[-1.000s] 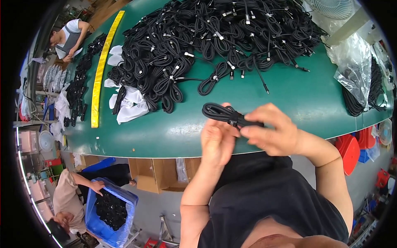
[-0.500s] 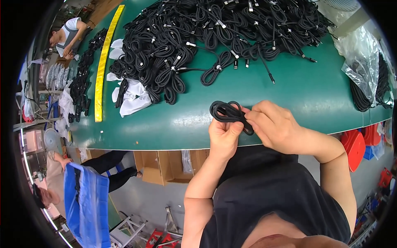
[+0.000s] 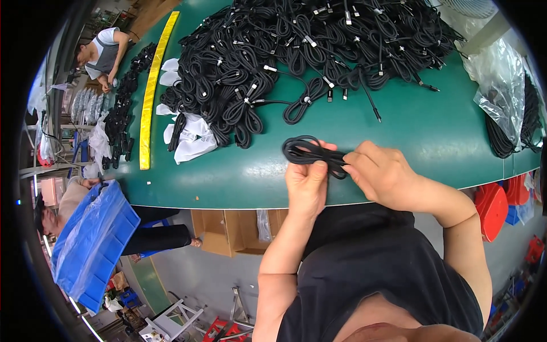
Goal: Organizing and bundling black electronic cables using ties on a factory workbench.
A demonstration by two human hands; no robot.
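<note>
A coiled black cable (image 3: pixel 300 151) is held over the near edge of the green table (image 3: pixel 256 185). My left hand (image 3: pixel 307 181) grips the coil's middle, its thumb lying across the near side. At the coil's right end, my right hand (image 3: pixel 377 174) pinches the loops between thumb and fingers. The cable's plugs cannot be made out in my hands. Beyond them spreads a large heap of coiled black cables (image 3: pixel 239 71) with silvery plugs. One bundle (image 3: pixel 305 101) lies at the heap's near side, and white bags (image 3: pixel 196 139) stick out at its left.
A yellow strip (image 3: pixel 152 97) runs along the table's left part, with a row of black cables (image 3: pixel 121 114) beyond it. Clear plastic (image 3: pixel 501 85) covers more cables at right. A person carries a blue crate (image 3: pixel 99 245) at left; another person (image 3: pixel 105 51) sits farther back. Red stools (image 3: pixel 491 211) stand right.
The coil has shifted slightly left and lies flatter in my hands, with my left hand still gripping it. The person at left has moved, and the blue crate is tilted differently.
</note>
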